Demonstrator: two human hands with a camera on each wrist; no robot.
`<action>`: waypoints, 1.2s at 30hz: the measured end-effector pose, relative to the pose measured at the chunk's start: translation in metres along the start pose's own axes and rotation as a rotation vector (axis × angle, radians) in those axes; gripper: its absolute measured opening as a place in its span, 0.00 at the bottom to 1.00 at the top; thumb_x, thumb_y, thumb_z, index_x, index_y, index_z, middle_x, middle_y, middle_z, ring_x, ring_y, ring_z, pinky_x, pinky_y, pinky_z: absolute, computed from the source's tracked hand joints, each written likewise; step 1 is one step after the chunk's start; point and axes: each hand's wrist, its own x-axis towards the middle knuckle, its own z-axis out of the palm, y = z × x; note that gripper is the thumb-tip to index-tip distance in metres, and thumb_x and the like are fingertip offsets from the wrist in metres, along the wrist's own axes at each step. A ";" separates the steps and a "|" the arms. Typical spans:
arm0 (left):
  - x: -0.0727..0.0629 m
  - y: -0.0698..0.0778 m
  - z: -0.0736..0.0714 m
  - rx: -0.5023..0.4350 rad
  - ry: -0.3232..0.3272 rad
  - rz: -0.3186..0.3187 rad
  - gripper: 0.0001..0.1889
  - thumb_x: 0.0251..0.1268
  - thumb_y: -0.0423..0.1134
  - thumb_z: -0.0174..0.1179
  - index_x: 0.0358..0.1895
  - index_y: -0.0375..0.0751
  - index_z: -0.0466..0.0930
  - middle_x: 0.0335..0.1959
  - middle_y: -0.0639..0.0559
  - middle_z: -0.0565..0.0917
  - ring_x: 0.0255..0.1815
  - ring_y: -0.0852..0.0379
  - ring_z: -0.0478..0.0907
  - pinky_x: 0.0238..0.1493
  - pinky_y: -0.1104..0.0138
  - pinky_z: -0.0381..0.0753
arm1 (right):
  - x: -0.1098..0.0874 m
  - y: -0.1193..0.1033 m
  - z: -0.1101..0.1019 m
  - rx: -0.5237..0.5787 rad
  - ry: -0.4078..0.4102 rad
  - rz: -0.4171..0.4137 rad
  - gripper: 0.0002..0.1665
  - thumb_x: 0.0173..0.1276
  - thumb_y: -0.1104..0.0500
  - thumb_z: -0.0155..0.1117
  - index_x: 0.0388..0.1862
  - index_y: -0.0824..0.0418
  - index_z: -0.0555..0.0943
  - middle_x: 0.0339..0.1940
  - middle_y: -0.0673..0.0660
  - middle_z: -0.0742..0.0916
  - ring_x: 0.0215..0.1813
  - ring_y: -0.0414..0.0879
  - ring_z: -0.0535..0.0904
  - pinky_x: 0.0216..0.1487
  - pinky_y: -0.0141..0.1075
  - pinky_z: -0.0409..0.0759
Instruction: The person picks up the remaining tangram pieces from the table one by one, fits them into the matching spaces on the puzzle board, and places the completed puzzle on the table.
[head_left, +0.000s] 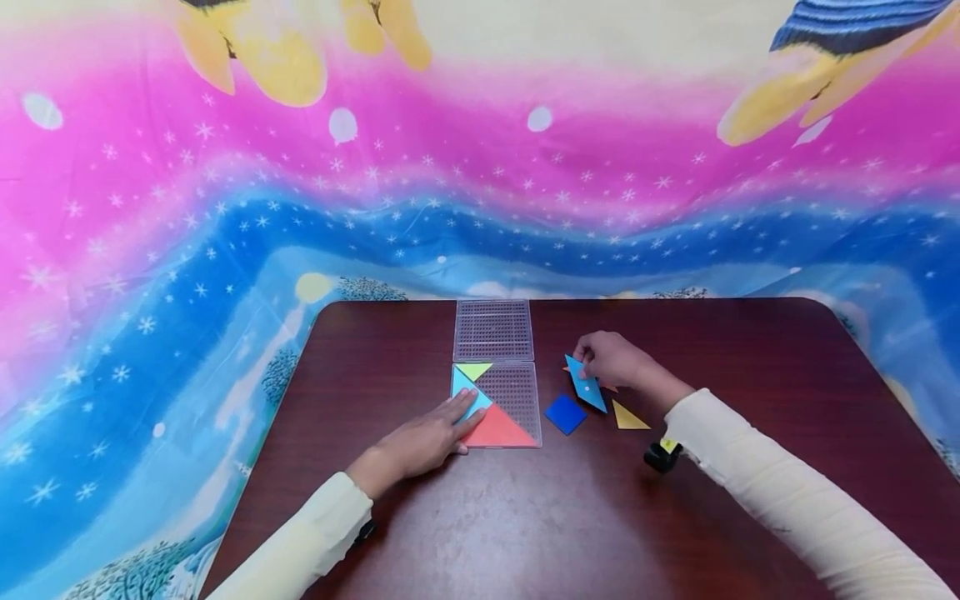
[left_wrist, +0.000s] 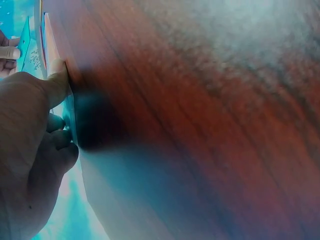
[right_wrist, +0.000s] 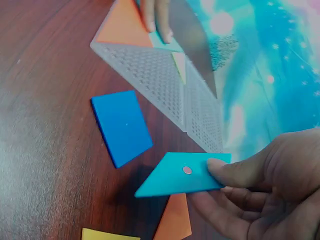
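My right hand (head_left: 618,362) pinches a light blue tangram parallelogram (right_wrist: 175,175) between thumb and fingers, holding it tilted above the table. In the clear plastic case's gridded tray (head_left: 517,385) lie a coral triangle (head_left: 501,429), a light blue triangle (head_left: 463,388) and a yellow-green triangle (head_left: 472,370). With extended fingers, my left hand (head_left: 427,429) rests on the light blue and coral pieces at the tray's left side. An orange piece (right_wrist: 175,220) lies under the held parallelogram, partly hidden in the head view.
A dark blue square (head_left: 566,414) lies between the tray and my right hand. Beside it is a yellow triangle (head_left: 628,415). The case's gridded lid (head_left: 492,331) lies flat behind the tray, at the far edge of the brown table (head_left: 360,350). A patterned cloth (head_left: 480,183) hangs behind.
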 end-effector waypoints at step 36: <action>0.003 0.002 -0.002 0.071 -0.024 0.035 0.32 0.84 0.49 0.46 0.82 0.42 0.53 0.86 0.43 0.49 0.86 0.46 0.46 0.82 0.55 0.59 | 0.024 -0.019 0.010 0.404 0.003 -0.133 0.15 0.76 0.67 0.60 0.58 0.71 0.77 0.46 0.63 0.80 0.47 0.52 0.82 0.57 0.52 0.86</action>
